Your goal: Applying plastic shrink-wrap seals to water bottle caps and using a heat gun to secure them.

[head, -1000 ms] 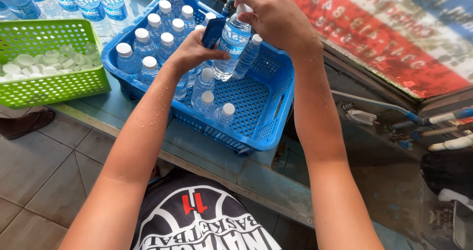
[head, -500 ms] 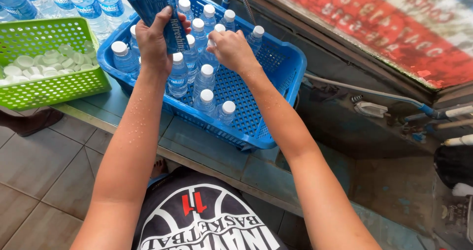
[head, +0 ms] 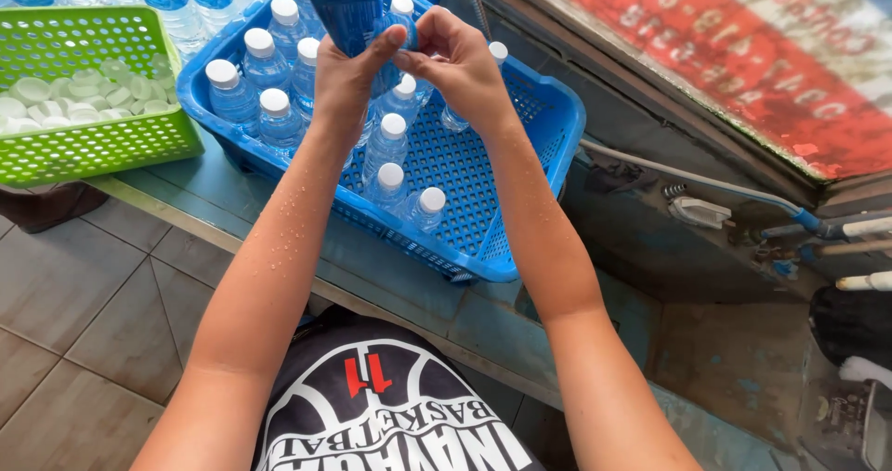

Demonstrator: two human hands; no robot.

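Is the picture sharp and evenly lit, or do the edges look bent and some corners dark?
In the head view, daylight falls bright on the left hand, the right hand and the blue perforated plastic crate; droplets glint on the forearms; the lower right corner lies in shadow; the tiled counter edge bows slightly, as with a wide lens; focus looks sharp throughout.

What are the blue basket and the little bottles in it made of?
Blue basket: looks like moulded plastic, slightly glossy, with a perforated grid in base and walls. Bottles: clear, thin plastic by the look, see-through bodies, opaque white screw caps.
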